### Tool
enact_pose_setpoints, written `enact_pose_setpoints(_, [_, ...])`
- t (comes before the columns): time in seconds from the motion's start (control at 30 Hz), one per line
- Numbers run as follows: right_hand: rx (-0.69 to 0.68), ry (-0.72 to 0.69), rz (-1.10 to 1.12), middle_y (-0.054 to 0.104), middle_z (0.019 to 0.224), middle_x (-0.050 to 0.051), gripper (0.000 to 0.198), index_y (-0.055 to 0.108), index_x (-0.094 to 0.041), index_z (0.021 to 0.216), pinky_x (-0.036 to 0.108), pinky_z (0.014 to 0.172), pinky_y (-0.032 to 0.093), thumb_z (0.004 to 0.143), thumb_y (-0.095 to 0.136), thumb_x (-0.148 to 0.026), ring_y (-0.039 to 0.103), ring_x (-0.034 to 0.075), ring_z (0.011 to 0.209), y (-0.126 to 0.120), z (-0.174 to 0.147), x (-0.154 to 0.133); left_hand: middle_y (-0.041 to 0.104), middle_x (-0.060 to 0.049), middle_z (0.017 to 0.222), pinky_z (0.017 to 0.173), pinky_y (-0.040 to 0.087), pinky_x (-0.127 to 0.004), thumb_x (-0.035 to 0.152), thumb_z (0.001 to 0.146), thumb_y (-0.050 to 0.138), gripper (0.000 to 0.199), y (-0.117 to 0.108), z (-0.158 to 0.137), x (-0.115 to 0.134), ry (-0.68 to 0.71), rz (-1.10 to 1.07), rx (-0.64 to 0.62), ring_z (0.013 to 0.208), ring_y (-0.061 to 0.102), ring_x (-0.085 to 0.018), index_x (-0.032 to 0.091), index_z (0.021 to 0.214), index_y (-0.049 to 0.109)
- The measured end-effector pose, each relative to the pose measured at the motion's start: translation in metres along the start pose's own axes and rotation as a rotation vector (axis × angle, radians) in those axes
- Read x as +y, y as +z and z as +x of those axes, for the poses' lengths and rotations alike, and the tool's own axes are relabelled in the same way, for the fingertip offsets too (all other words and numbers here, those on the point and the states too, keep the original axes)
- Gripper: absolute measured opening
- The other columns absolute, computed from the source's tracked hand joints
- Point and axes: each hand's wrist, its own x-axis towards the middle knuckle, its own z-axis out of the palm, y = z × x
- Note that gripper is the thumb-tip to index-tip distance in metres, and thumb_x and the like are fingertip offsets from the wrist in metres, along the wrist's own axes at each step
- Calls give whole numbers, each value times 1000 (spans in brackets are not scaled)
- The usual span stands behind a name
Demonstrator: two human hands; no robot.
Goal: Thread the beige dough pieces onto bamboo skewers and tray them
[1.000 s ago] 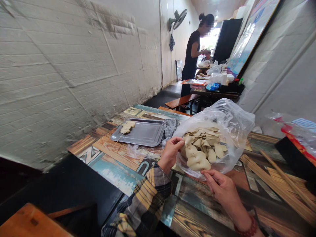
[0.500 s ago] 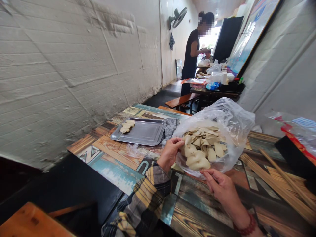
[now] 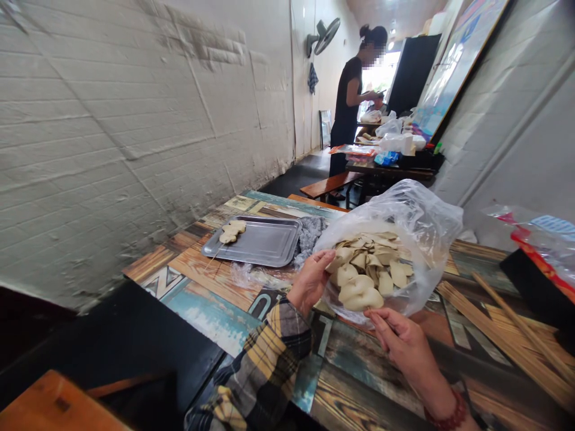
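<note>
My left hand (image 3: 309, 280) pinches the edge of thin beige food slices, tofu-like in look, at the near left side of a clear plastic bag (image 3: 431, 224). My right hand (image 3: 399, 338) is closed on the lower end of a thin skewer at the bag's near rim. Folded beige slices (image 3: 360, 292) sit in a wavy row just above those fingertips, apparently threaded on it. Most of the skewer is hidden behind them. More loose slices (image 3: 366, 242) fill the open bag. On a metal tray (image 3: 269, 242) to the left lies a finished-looking skewer of slices (image 3: 232, 231), its stick over the rim.
Several bare wooden skewers (image 3: 498, 332) lie at the right of the patterned table (image 3: 215, 293). Crumpled plastic (image 3: 309, 233) sits beside the tray. A black box with plastic packaging (image 3: 539, 275) stands far right. Behind, a person (image 3: 350, 102) stands by another loaded table.
Both hands stay almost in place. The slices at the left fingers have shifted slightly against those on the skewer; the view has moved a little.
</note>
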Motion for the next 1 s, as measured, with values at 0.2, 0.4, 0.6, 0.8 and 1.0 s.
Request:
enact_pose_setpoints(0.2, [-104, 76, 87, 44, 46, -6, 42, 69, -16, 94, 21, 37, 25, 83, 52, -54, 37, 10, 39, 3, -1, 3, 63, 1, 68, 58, 39, -21, 27, 47, 89, 37, 5, -6, 0, -76, -33, 10, 60, 55, -9, 14, 73, 65])
enact_pose_setpoints(0.4, [-107, 53, 35, 47, 45, -6, 44, 69, -16, 93, 22, 38, 27, 83, 52, -55, 39, 10, 39, 3, -2, 0, 64, 1, 68, 59, 40, -21, 27, 46, 87, 38, 6, -6, -2, -35, 42, 61, 59, 56, -9, 14, 72, 63])
enact_pose_setpoints(0.6, [-77, -8, -23, 46, 44, -5, 41, 70, -17, 86, 24, 44, 33, 84, 51, -53, 42, 12, 41, 4, -2, -3, 63, 2, 65, 56, 38, -21, 29, 51, 84, 35, 6, -7, -8, 43, 173, 163, 55, 54, -9, 15, 73, 61])
enact_pose_setpoints(0.8, [-75, 114, 122, 43, 45, -7, 41, 68, -18, 94, 22, 38, 26, 83, 52, -54, 36, 10, 38, 4, -1, 1, 69, -4, 84, 65, 45, -24, 39, 54, 85, 48, 8, -8, 1, -24, 20, 54, 71, 61, -14, 15, 93, 68])
enact_pose_setpoints(1.0, [-82, 167, 178, 41, 45, -9, 40, 67, -17, 94, 21, 37, 22, 81, 55, -54, 31, 8, 36, 3, -2, -1, 70, -7, 87, 68, 50, -26, 51, 63, 78, 44, 10, -11, 4, -58, -99, 28, 82, 64, -18, 16, 88, 70])
